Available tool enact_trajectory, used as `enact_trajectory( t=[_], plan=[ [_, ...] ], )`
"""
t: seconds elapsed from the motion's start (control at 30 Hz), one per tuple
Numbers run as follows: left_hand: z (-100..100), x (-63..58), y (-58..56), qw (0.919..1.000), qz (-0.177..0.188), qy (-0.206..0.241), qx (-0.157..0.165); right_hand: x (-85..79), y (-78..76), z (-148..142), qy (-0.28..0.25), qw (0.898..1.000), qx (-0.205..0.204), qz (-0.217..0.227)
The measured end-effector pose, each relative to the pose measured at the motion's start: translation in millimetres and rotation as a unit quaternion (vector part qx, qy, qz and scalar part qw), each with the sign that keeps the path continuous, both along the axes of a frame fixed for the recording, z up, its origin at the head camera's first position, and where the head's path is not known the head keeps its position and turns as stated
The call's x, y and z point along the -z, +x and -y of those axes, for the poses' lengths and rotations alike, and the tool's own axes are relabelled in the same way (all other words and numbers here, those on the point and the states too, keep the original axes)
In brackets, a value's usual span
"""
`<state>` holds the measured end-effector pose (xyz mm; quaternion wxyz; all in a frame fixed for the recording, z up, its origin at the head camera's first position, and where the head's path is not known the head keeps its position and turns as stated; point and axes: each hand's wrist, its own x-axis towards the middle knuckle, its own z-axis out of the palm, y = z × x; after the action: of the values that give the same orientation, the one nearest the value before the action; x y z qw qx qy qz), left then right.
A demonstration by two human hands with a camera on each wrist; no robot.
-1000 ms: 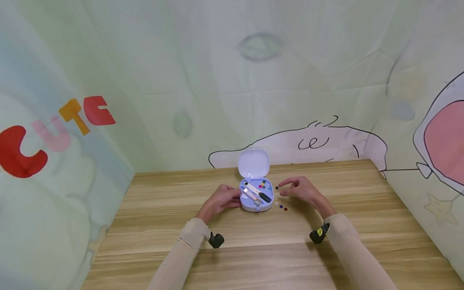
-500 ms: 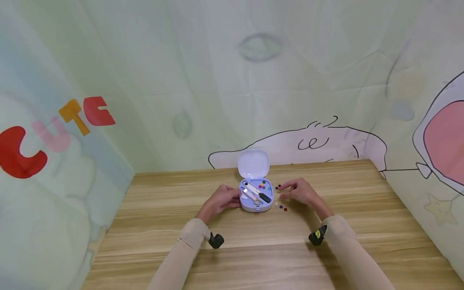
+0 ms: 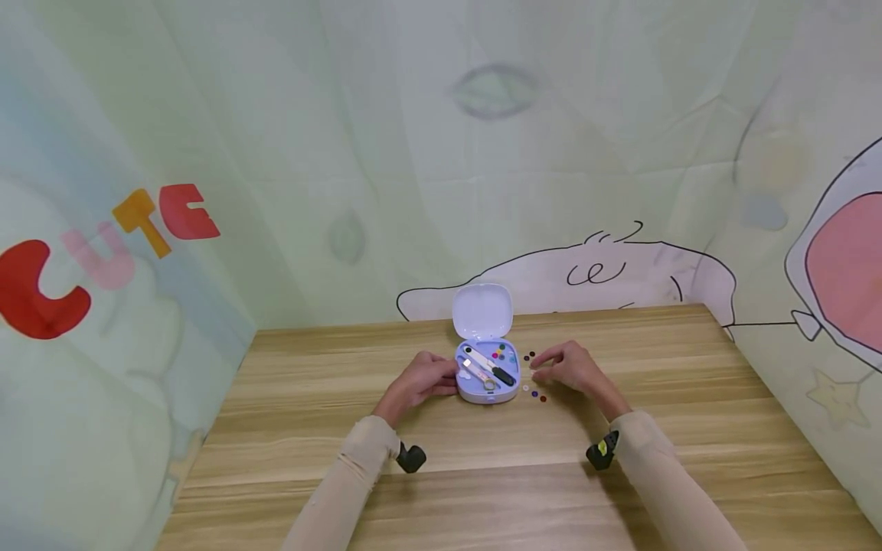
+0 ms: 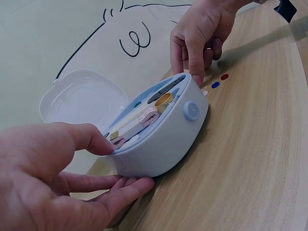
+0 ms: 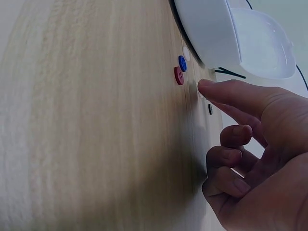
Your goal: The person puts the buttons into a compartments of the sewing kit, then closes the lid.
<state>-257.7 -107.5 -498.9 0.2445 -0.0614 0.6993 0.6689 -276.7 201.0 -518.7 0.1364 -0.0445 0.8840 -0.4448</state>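
My left hand (image 3: 427,375) grips the left side of a pale blue-white sewing box (image 3: 485,397), thumb at the rim and fingers low against its wall. Its lid (image 3: 482,310) stands up at the back. Inside lie a white tool with a black handle (image 3: 504,376), a pink rolled tape (image 4: 149,115), a gold ring (image 4: 164,101) and several coloured buttons. Right of the box, my right hand (image 3: 568,367) reaches down with thumb and index finger apart, tips close over the table; the other fingers are curled. Near them lie a blue button (image 5: 182,63) and a red button (image 5: 179,75).
Two dark buttons (image 3: 529,356) lie behind the right fingertips, and a white button (image 3: 526,388) lies in front of them by the box. The wooden table (image 3: 482,490) ends at a printed curtain (image 3: 386,191) behind the lid.
My right hand has shifted slightly toward the table's front, so a second dark button shows beside the first. The left hand and the box stay in place.
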Motion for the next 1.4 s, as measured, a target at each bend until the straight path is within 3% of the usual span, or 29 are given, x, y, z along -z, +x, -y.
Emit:
enact_trajectory(
  t=[1.0, 1.4],
  plan=[
    [0.2, 0.4, -0.6, 1.0, -0.001, -0.004, 0.002, 2.6, 1.1, 4.2, 0.015, 1.0, -0.007, -0.024],
    [-1.5, -0.8, 0.6, 1.0, 0.003, -0.001, -0.003, 0.5, 0.8, 7.1, 0.036, 0.999, -0.009, -0.007]
  ],
)
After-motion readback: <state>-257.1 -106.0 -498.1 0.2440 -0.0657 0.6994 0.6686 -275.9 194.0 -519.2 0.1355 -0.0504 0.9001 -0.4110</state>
